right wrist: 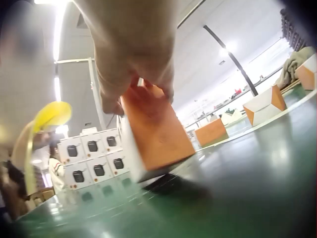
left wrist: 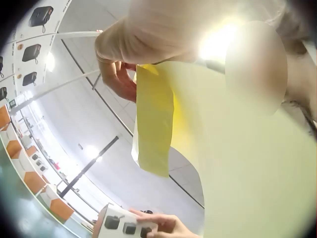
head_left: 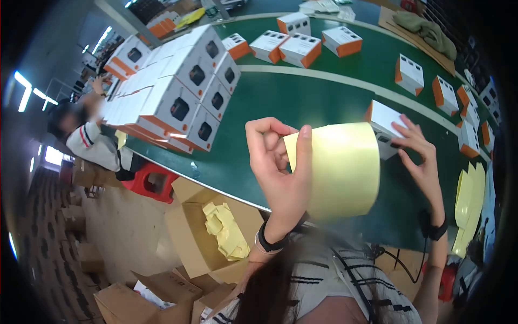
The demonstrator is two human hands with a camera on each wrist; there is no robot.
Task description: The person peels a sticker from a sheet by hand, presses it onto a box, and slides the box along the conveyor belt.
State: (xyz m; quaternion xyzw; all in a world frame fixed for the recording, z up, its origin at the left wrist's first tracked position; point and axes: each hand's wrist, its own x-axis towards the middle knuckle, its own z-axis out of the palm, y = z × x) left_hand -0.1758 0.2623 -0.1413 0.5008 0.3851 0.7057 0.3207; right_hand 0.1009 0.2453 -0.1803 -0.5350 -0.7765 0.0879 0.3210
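Note:
In the head view my left hand [head_left: 283, 175] pinches a curved pale yellow sheet [head_left: 345, 167] between thumb and fingers. In the left wrist view the sheet's near edge folds over in a deeper yellow strip [left wrist: 154, 124]. To the right, my right hand [head_left: 423, 154] grips a small white and orange box [head_left: 382, 121] over the green table [head_left: 318, 97]. Seen from the right wrist, that box [right wrist: 158, 131] tilts, its lower edge close over the tabletop and its orange side facing the camera. Pictures of dark devices show on its white side.
At the left, a tall stack of similar boxes [head_left: 167, 92] stands beside a seated person [head_left: 91, 140]. Several loose boxes [head_left: 302, 48] sit across a pale strip at the back and right. Below the table edge, an open carton [head_left: 189, 237] holds yellow scraps; yellow sheets [head_left: 468, 200] lie at right.

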